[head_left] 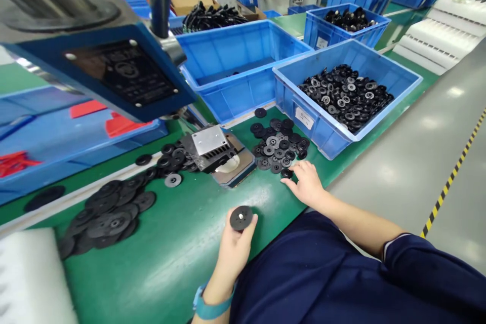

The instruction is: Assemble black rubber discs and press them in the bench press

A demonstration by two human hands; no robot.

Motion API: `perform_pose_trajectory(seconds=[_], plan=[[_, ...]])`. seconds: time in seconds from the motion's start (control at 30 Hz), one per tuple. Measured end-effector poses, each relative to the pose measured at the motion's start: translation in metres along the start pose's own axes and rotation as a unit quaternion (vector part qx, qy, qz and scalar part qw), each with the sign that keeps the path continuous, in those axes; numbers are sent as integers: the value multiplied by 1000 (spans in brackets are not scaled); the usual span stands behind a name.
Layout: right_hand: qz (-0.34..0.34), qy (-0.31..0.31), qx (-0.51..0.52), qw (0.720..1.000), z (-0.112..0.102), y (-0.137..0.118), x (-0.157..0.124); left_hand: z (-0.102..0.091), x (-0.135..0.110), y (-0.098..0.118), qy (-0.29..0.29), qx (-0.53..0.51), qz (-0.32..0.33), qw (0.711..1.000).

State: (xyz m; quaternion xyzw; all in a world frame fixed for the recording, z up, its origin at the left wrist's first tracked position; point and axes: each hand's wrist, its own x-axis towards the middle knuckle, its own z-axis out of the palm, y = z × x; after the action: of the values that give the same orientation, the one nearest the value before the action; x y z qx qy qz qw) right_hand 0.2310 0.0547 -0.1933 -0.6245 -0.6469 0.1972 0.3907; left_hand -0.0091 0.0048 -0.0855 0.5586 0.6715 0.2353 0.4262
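Observation:
My left hand (236,245) grips a round black disc (241,218) with a small bright metal centre, held above the green bench near its front edge. Farther right, my right hand (306,182) has its thumb and fingers closed around a small black wheel-like part (286,173). That part lies at the near edge of a loose pile of black and grey discs (279,147). Left of this pile is the press fixture (212,144), a metal block on a base plate with a pale round piece under it. Neither palm shows.
A blue bin of small round parts (349,98) stands right of the pile, with another blue bin (243,55) behind. The press head (125,71) overhangs the left side. Larger black discs (110,217) lie at left, near white foam (34,278).

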Motion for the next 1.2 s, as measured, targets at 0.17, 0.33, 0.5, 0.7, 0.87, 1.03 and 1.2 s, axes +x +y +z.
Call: perform_pose_trajectory(seconds=[0.17,0.33,0.5,0.7,0.87,1.03,1.2], plan=[[37,-67,32,997,1,-4,0,0,-5,-2,-13,70,18,997],[37,-85,27,995,-3,-12,3,-1,-8,-1,-43,46,16,998],[37,-104,34,993,-5,-12,5,-3,-8,0,-41,68,34,996],[45,-148,35,987,-14,-16,8,-2,-7,6,-11,90,31,995],[35,-155,40,986,-12,-19,7,2,-6,9,2,75,35,997],[3,-119,63,991,-7,-16,5,4,-5,13,11,76,9,997],[-40,-111,301,946,-25,-60,5,6,0,20,19,59,-5,998]])
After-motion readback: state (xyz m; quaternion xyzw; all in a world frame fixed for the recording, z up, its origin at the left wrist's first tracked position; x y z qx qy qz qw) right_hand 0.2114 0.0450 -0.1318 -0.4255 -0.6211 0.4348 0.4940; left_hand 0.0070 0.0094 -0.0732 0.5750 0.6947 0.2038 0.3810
